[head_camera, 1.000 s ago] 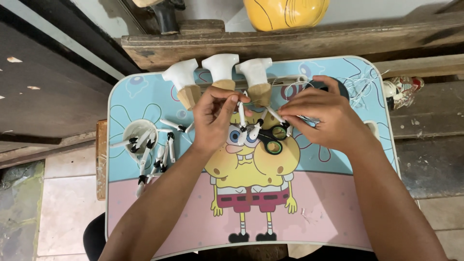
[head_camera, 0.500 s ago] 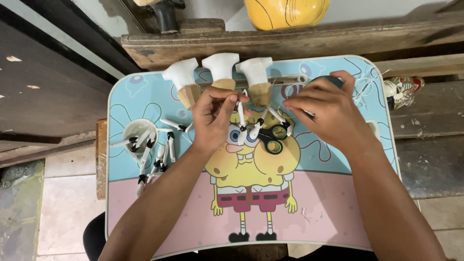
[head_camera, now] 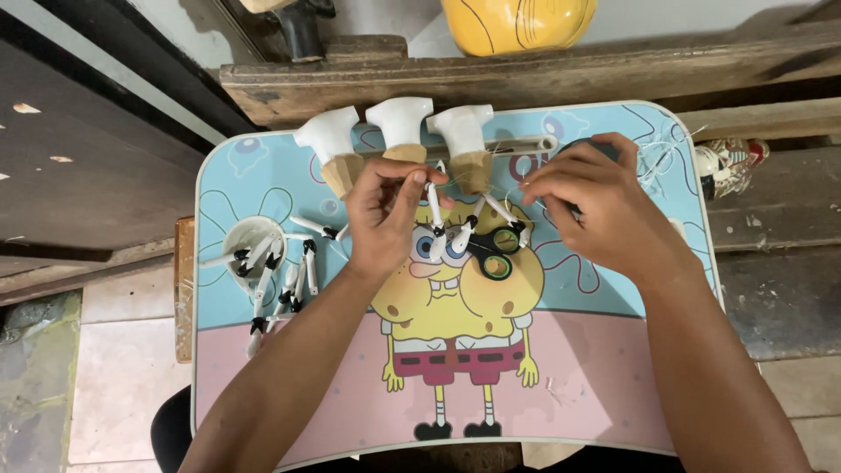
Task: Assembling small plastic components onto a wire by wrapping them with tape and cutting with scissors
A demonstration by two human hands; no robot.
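Your hands at the cartoon surface (head_camera: 263, 166), w/ scissors (head_camera: 495, 250) between them.
Left hand (head_camera: 385, 215) fingers pinch a white stick (head_camera: 433, 206); right hand (head_camera: 604, 210) fingers curled, grip unclear; three white cones (head_camera: 399, 123) behind.

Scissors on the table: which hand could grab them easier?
Probably the right hand: it holds nothing clearly visible and hovers just beside the scissors. The left hand is busy pinching a white stick.
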